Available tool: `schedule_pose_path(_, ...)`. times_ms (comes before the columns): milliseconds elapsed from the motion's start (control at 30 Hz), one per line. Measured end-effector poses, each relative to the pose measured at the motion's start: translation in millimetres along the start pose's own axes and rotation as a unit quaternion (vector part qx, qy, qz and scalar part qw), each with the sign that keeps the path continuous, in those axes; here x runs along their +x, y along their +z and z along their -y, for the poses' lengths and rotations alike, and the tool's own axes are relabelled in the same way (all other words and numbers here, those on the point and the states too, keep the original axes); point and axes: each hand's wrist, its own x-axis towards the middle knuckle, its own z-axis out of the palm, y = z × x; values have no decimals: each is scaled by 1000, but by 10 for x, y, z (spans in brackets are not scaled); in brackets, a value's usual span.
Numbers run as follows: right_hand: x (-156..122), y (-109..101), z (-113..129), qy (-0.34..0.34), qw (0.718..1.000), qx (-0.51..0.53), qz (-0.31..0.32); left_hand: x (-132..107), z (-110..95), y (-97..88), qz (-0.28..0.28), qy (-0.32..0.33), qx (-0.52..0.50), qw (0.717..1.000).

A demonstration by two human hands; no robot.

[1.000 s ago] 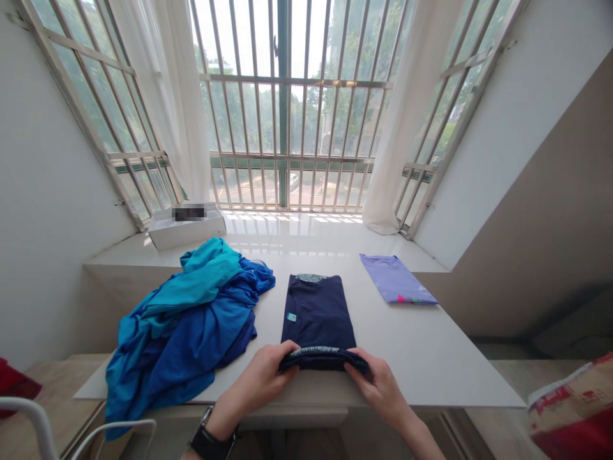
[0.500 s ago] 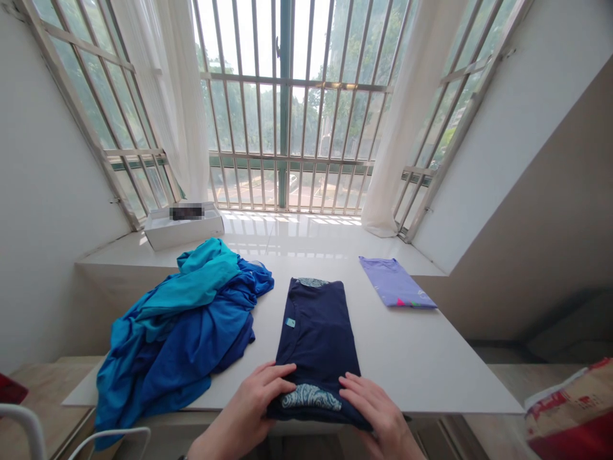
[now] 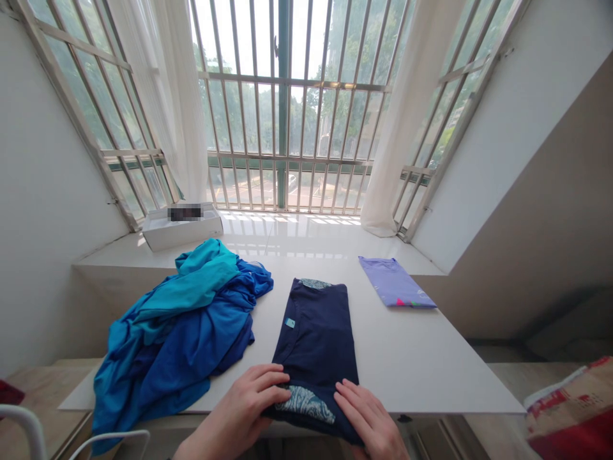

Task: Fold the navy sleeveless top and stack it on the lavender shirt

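Navy garment point(image 3: 316, 345) laid out in front of the person, lengthwise on the white counter point(image 3: 431, 364), and take it as the middle of our clock. Its far edge runs straight across at 12 o'clock with a patterned patch; its near end, patch and all, comes out past the counter's front edge at 6.

Left hand point(image 3: 251, 399) on the corner at 7 o'clock: fingers flat on top, slightly apart. Right hand point(image 3: 368, 415) at 5, fingers over the side edge and close together. Thumbs are mostly hidden, so no telling whether either hand is clamped on the cloth.

Now the room around it! Tight at 9 o'clock: the blue pile point(image 3: 182, 345) crowds that flank, a mere strip of counter between them, its lower folds spilling over the front edge. Wide open at 3 and 4, bare surface all the way to the slanting right edge. Up at 2 sits the purple garment point(image 3: 397, 282), folded flat, well apart. Clear ground again at 12, right up to the window point(image 3: 282, 115). Back at 10, a white box point(image 3: 184, 231) stands behind the pile.
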Motion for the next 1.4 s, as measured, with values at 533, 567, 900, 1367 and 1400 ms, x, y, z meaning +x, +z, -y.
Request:
schedule_pose_path(533, -113, 85, -106, 6, 999, 31, -15, -11, -27, 44, -8, -18, -12, 1000)
schedule_pose_path(567, -107, 73, -101, 7, 999, 36, -11, -13, -25, 54, -12, -18, -16, 1000)
schedule_pose_path(900, 284, -134, -21, 357, 920, 161, -14, 351, 21, 1, -86, -150, -112, 979)
schedule_pose_path(1367, 806, -149, -247, 501, 851, 46, 147, 912, 181, 70, -56, -298, 113, 946)
schedule_pose_path(1400, 832, -161, -243, 507, 845, 31, 166, 925, 178, 67, -51, -304, 123, 943)
